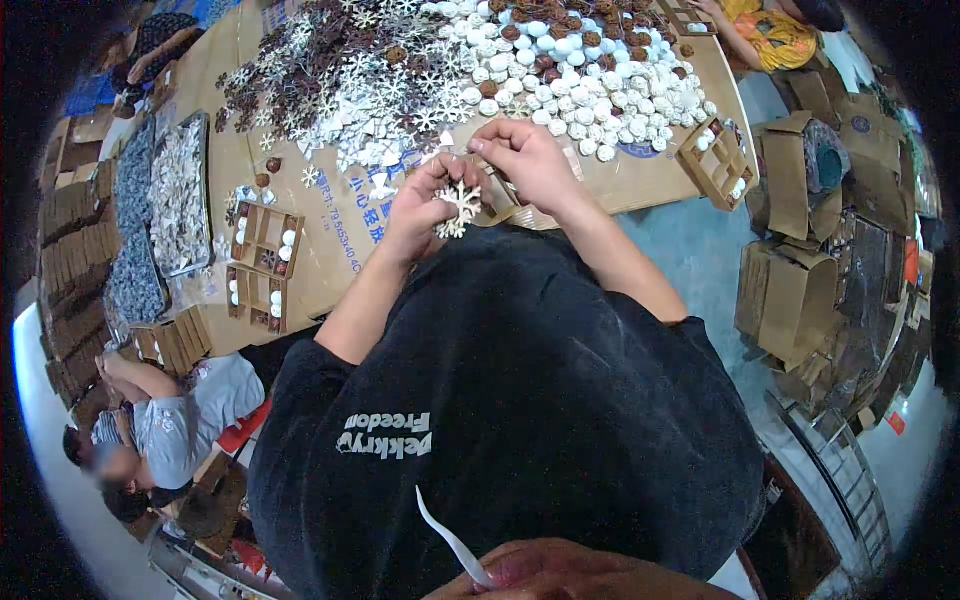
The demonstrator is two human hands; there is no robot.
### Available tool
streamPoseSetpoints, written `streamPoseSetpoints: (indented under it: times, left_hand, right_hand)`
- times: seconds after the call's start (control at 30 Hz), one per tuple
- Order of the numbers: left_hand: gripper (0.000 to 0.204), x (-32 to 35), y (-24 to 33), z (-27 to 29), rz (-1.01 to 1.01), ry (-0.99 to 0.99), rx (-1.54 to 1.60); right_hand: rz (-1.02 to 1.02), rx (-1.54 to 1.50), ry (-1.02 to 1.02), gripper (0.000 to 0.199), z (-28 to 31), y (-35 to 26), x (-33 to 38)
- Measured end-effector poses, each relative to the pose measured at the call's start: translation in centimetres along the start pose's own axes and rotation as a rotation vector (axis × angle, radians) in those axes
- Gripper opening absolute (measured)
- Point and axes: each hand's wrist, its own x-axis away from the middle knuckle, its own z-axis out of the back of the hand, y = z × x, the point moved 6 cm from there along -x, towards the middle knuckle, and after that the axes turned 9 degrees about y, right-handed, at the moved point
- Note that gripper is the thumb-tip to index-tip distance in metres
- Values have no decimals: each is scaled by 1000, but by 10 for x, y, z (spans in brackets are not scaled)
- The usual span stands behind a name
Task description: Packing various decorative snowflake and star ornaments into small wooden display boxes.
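The left hand (420, 215) pinches a pale wooden snowflake (458, 208) in closed fingers, while the right hand (525, 160), just above it, has fingers nipped together on something too small to tell, seemingly a thread. This looks like stringing the ornament; next comes a fine, steady pull. Beyond the fingers the worktop (640, 180) is crowded with white balls (560, 70), leaving room only toward the body.

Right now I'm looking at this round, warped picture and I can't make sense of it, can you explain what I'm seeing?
A wide camera worn on a person's head looks down, so edges bend. The dark shape is their shirt. The left hand holds a pale snowflake ornament; the right hand pinches something small just above it, too small to tell. Beyond lies a cardboard-covered table heaped with snowflake cutouts and white balls, plus compartment trays. Other people sit nearby.
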Motion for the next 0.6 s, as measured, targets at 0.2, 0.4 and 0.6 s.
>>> streamPoseSetpoints:
  times: [0.2,0.4,0.6]
  left_hand:
    - [89,7,6,-25,254,-171,283]
    - [96,8,10,-23,296,-218,136]
    - [78,16,-12,0,501,-334,289]
  right_hand:
    - [-380,-564,-233,18,-10,53,-8]
    - [-318,-323,-562,28,-24,55,2]
    - [-116,-152,-627,16,-16,44,-2]
